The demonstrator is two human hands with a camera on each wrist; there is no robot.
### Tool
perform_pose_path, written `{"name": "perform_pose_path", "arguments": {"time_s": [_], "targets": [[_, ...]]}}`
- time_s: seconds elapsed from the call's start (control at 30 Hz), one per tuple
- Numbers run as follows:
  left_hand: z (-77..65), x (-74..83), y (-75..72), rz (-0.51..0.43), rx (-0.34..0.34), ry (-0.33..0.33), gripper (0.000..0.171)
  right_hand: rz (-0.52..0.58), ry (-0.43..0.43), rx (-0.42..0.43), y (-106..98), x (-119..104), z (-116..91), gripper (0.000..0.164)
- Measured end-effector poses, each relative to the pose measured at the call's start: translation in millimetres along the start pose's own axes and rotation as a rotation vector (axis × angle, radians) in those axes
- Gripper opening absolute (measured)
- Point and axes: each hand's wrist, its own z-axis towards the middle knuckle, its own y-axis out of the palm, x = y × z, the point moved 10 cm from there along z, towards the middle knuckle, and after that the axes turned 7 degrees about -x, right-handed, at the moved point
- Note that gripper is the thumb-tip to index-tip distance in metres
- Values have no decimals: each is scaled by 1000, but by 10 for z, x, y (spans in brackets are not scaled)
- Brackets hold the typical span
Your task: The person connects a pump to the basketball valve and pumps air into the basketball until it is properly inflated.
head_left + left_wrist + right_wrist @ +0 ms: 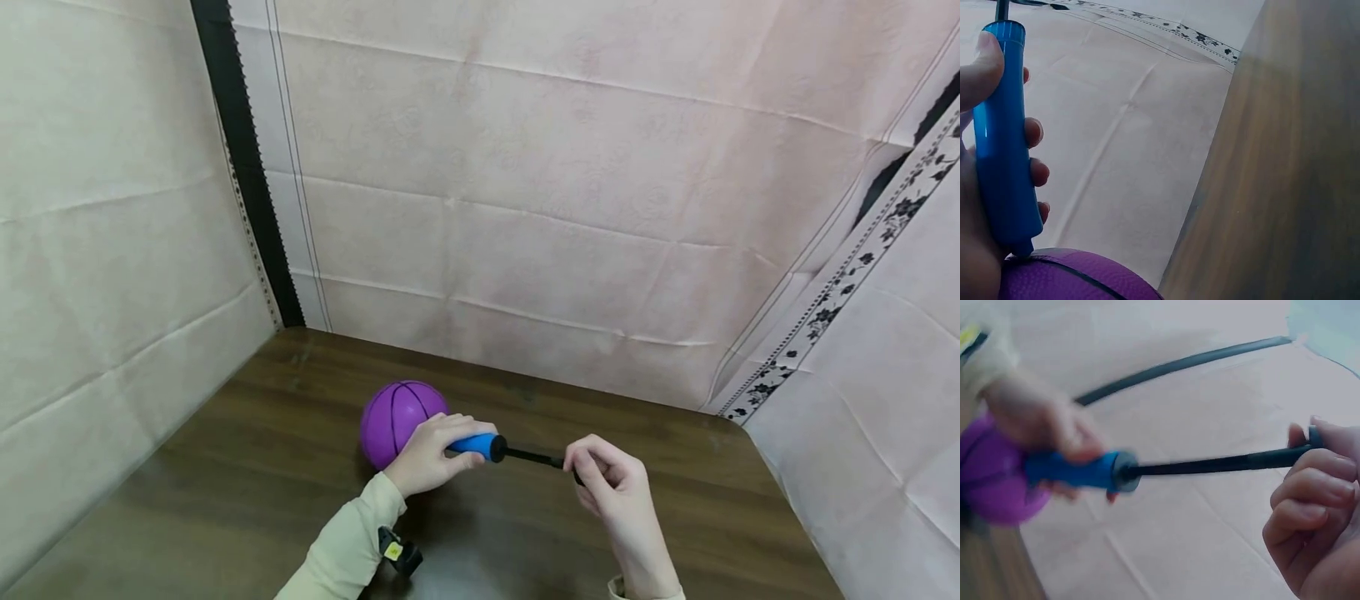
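A blue hand pump (478, 447) lies roughly level over the table, its barrel gripped by my left hand (429, 457). In the left wrist view, the thumb and fingers wrap around the blue barrel (1005, 150), and its narrow end meets a purple ball (1085, 275) with black lines. Whether a needle sits inside the ball is hidden. My right hand (613, 487) holds the black handle at the far end of the pump rod. A long stretch of the black rod (1204, 466) shows outside the barrel in the right wrist view.
The brown wooden table (247, 492) runs beneath both hands. Pale cloth walls (525, 208) rise at its back, left and right sides. A small black device with a yellow mark (397, 552) is strapped on the left sleeve.
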Motion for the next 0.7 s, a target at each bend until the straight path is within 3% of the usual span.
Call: {"name": "perform_pose_path", "arguments": {"time_s": [0.17,0.3,0.43,0.6,0.7], "targets": [[1,24,-112,181,96,24,48,36,15,37,128,316,125,21],[32,43,-20,246,56,26,49,36,85,13,272,663,194,27],[36,41,44,262,26,27,51,-8,147,-28,355,833,218,27],[21,8,2,206,26,46,48,-9,207,-65,327,706,198,30],[6,-43,-90,181,65,34,42,13,172,-39,189,476,145,29]]}}
